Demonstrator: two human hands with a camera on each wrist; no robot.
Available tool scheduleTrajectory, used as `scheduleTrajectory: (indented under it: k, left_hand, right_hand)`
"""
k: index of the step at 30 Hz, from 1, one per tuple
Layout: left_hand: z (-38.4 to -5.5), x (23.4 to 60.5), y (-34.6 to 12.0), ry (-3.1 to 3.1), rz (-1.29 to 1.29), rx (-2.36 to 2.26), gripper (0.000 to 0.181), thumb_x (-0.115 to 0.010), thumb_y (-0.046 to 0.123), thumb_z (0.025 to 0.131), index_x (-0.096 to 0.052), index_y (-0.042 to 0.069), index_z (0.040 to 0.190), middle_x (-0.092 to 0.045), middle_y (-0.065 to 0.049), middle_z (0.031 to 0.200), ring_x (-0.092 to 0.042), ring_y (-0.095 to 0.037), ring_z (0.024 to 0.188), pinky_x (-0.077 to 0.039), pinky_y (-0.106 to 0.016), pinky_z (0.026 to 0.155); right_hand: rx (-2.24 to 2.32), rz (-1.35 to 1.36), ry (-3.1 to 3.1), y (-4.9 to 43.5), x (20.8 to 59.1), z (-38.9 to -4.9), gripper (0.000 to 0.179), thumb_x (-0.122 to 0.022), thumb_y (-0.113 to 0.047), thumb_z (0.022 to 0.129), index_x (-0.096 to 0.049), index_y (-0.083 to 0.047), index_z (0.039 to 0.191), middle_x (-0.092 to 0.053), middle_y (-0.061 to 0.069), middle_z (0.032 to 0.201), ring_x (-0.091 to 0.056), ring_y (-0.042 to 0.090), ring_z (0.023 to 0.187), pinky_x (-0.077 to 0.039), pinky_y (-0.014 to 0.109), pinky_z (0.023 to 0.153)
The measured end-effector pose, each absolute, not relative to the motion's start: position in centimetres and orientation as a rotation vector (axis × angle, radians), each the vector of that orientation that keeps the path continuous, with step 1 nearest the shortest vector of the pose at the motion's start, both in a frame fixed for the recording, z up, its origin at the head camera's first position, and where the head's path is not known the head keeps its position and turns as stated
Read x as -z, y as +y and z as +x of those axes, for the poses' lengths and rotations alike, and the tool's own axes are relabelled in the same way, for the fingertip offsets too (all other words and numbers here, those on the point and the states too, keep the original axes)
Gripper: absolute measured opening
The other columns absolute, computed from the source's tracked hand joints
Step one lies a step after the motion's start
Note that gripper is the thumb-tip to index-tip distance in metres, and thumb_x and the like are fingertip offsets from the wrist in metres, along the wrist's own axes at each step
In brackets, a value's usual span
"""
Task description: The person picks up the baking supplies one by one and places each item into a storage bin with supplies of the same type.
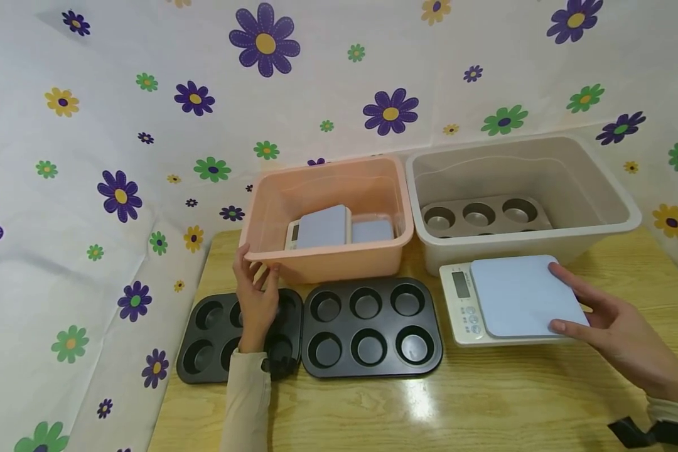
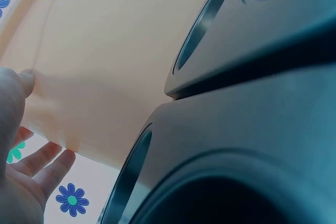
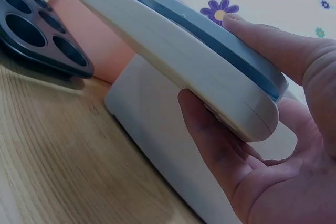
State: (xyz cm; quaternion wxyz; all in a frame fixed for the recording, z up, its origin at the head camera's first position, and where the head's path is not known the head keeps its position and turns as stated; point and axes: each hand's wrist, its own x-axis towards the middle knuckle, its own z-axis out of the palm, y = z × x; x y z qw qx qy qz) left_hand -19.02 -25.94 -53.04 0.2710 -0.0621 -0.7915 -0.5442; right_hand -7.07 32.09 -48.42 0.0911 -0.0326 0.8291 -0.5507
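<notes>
1. Gripping the scale [image 1: 528, 295] by its right end, the right hand [image 1: 616, 326] sets its thumb on the pale top plate and its fingers underneath; the right wrist view shows the pinch and the scale held off the surface [image 1: 373, 414].
2. Lying to the left of that hand, the scale runs its long axis roughly left to right, display end pointing left at the right tin [image 1: 370, 326], with the peach bin [image 1: 339, 270] beyond and farther back.
3. Just behind the scale stands the cream bin [image 1: 497, 172], so the right hand is nearer to that bin; a brown tin [image 1: 479, 215] sits inside it.
4. At the peach bin's front left corner, the left hand pinches the wall, thumb in front, fingers round the side; its forearm crosses the left tin [image 1: 211, 339].
5. Inside the peach bin are at least two other scales [image 1: 324, 229], one apparently tilted.
</notes>
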Motion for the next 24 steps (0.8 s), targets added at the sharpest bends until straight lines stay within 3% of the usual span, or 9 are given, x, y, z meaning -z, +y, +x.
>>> scheduleTrajectory:
  k: [6,19,24]
  left_hand:
    - [-18.8,52.9,-26.0,-2.126,-0.149,1.481,0.073,-0.072,0.001,0.103,-0.033,0.016,0.164,-0.04,-0.019,0.172,-0.057,-0.05,0.144,-0.047,-0.074,0.116]
    - [-18.8,52.8,-25.7,-2.152,-0.157,1.456,0.072,-0.072,0.004,0.104,-0.033,0.017,0.163,-0.037,-0.021,0.174,-0.055,-0.053,0.146,-0.048,-0.073,0.115]
    - [-18.9,52.7,-25.8,-2.149,-0.166,1.436,0.072,-0.072,0.003,0.104,-0.033,0.015,0.163,-0.037,-0.021,0.174,-0.057,-0.054,0.144,-0.049,-0.073,0.112]
  right_hand:
    - [1.809,-0.196,2.323,32.3,47.5,-7.0,0.089,-0.061,0.011,0.106,-0.021,-0.026,0.176,-0.019,-0.019,0.178,-0.059,-0.014,0.12,-0.061,0.011,0.086]
    - [1.965,-0.284,2.147,32.6,45.8,-7.1,0.093,-0.059,0.022,0.099,-0.026,-0.02,0.175,-0.027,-0.01,0.172,-0.066,-0.003,0.116,-0.065,0.018,0.086]
    - [2.022,-0.312,2.084,32.5,44.7,-7.9,0.096,-0.059,0.026,0.097,-0.026,-0.02,0.175,-0.023,-0.007,0.174,-0.065,-0.003,0.119,-0.065,0.017,0.088]
